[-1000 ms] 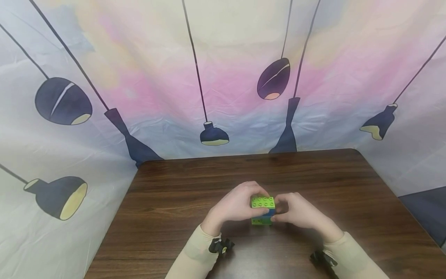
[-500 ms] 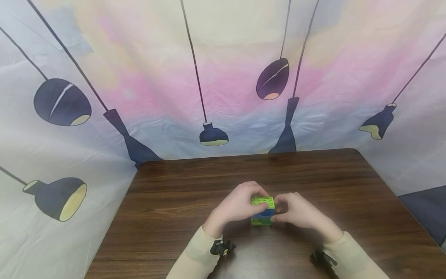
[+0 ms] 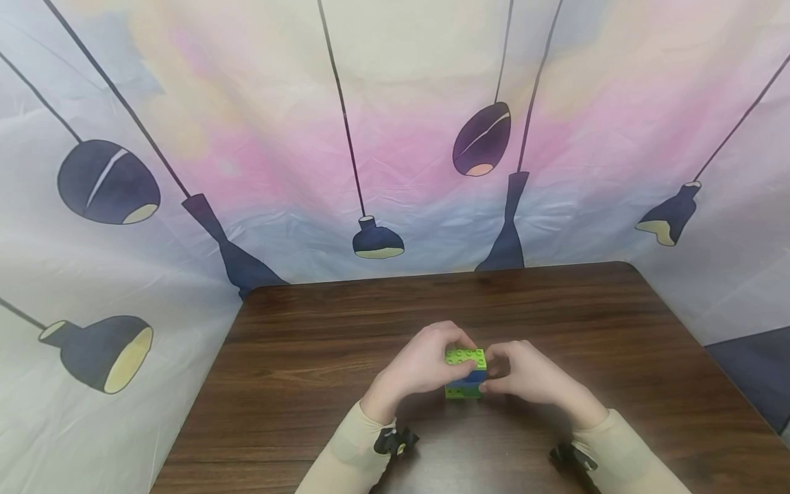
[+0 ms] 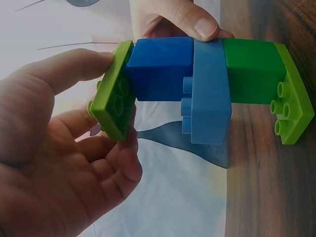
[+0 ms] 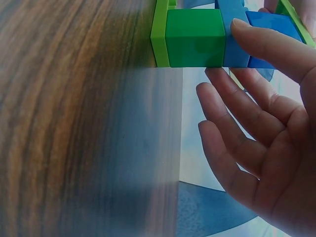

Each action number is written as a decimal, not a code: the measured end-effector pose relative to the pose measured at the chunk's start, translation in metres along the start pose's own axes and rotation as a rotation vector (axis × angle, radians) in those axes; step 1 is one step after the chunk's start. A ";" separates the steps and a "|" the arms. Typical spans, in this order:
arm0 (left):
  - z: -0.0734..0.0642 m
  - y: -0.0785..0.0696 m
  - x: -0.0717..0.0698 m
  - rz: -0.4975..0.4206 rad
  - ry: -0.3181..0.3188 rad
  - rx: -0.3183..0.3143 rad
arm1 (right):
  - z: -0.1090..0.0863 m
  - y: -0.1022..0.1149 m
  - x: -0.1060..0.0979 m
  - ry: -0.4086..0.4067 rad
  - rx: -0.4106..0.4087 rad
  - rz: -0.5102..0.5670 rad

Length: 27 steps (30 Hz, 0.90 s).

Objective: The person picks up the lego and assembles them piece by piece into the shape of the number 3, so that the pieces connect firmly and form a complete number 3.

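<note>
A stack of toy building blocks stands on the table in front of me. From the bottom it has a lime plate block [image 4: 296,106], a green block [image 4: 254,71], a light blue block [image 4: 212,94], a dark blue block [image 4: 163,69] and a lime top block [image 3: 458,355] with studs. My left hand [image 3: 422,363] pinches the lime top block from the left, thumb in front and fingers behind. From the right, my right hand [image 3: 531,376] grips the stack at the light blue block, thumb pressed on its near side. The right fingertips behind are partly hidden.
The dark wooden table [image 3: 321,329] has rounded far corners. Behind it hangs a cloth backdrop [image 3: 278,123] printed with dark lamps. Black wrist cameras sit on both of my sleeves [image 3: 352,439].
My left thumb has shifted slightly up along the near edge of the lime top block. The right hand and the stack stay in place; the head view has turned a little.
</note>
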State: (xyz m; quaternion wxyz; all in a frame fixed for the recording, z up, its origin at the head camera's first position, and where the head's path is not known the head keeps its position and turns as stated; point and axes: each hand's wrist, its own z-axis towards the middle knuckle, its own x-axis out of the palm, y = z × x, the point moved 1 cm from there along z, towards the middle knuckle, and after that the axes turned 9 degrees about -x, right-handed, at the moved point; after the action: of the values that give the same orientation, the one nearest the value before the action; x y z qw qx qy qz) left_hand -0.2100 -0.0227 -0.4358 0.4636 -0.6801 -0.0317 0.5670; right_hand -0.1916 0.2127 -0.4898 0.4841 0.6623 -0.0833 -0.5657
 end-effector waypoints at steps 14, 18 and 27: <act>0.001 0.002 0.001 -0.019 0.009 -0.027 | 0.001 0.000 0.000 0.001 0.014 0.004; 0.002 0.002 0.001 -0.018 0.008 -0.027 | 0.001 -0.001 0.000 0.001 0.016 0.004; 0.001 -0.001 0.002 0.018 -0.015 -0.026 | 0.002 -0.001 0.000 -0.002 0.011 -0.007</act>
State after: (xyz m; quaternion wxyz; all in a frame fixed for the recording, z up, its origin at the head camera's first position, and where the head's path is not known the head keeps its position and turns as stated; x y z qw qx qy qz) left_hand -0.2099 -0.0208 -0.4367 0.4493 -0.6822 -0.0361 0.5757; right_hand -0.1934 0.2123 -0.4908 0.4785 0.6647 -0.0845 -0.5676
